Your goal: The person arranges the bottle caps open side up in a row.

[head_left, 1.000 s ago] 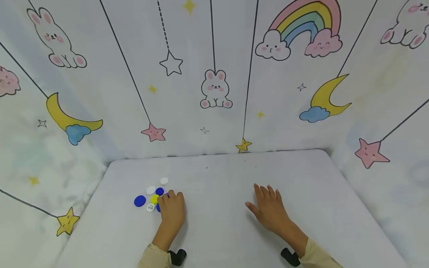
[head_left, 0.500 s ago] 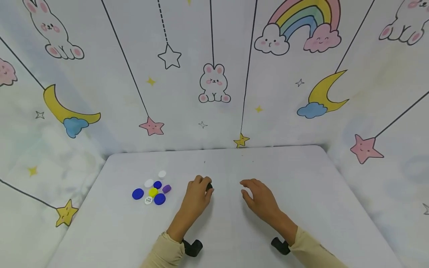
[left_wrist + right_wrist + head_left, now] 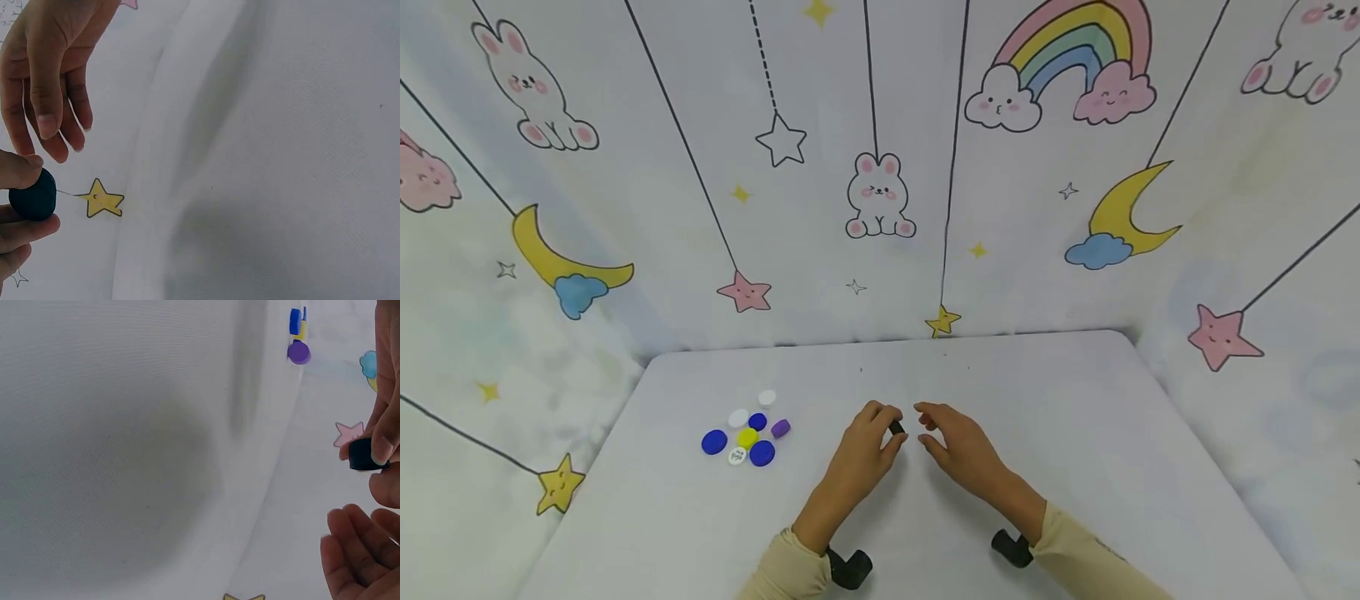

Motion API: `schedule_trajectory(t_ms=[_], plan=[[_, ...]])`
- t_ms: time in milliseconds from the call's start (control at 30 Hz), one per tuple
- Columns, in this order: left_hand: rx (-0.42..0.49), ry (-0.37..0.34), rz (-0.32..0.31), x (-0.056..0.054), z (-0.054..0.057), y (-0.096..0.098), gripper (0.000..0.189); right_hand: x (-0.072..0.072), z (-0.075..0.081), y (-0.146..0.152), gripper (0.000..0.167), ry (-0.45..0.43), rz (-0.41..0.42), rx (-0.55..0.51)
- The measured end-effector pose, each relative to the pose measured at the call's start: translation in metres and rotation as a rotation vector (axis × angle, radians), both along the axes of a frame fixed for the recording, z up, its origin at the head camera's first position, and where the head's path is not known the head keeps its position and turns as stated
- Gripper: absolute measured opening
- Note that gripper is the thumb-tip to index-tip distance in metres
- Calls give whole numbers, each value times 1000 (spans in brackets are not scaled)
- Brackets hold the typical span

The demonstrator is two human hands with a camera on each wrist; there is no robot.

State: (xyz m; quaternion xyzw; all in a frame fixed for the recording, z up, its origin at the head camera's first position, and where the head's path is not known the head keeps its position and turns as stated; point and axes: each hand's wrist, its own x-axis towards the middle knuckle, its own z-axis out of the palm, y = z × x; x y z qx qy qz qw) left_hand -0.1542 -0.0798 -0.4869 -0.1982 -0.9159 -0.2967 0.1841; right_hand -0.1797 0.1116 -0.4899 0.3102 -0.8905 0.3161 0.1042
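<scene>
My left hand [image 3: 865, 443] pinches a small dark bottle cap [image 3: 897, 427] between thumb and fingers, held above the middle of the table. In the left wrist view the bottle cap [image 3: 32, 199] shows its round, dark teal face; the right wrist view shows the ridgeless side of the same bottle cap [image 3: 364, 454]. Facing it from the right is my right hand [image 3: 961, 442], fingers loosely bent and thumb apart, with a narrow gap to the left fingertips. Nothing shows between the right fingers [image 3: 356, 544].
On the left of the white table [image 3: 1075, 433] lies a group of caps: several blue ones [image 3: 762, 452], a yellow one [image 3: 748, 438], a purple one [image 3: 781, 427] and several white ones [image 3: 739, 418]. A cartoon-printed backdrop [image 3: 820, 250] stands behind the table.
From the cap group, my left hand has moved right to the table's middle with the dark bottle cap. My right hand has shifted left toward it, its fingers now more bent.
</scene>
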Motion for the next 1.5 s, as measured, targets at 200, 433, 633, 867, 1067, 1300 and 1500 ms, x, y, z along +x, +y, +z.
schedule_trajectory(t_ms=[200, 433, 633, 867, 1067, 1300, 1500], plan=[[23, -30, -11, 0, -4, 3, 25, 0, 0, -1, 47, -35, 30, 19], [72, 85, -10, -6, -8, 4, 24, -3, 1, -2, 45, -33, 44, 12], [94, 179, -18, -9, -8, 7, 31, -7, 1, -4, 35, -2, 74, -68], [105, 219, -4, -12, -10, 5, 30, -12, 0, -4, 35, 15, 93, -118], [99, 137, -21, -14, -17, -3, 29, -22, -4, -9, 32, -22, 95, -23], [56, 76, 21, -22, -28, -15, 28, -37, -4, -23, 26, -34, 135, 83], [62, 47, 19, -33, -36, -21, 25, -47, -6, -32, 25, -69, 142, 125]])
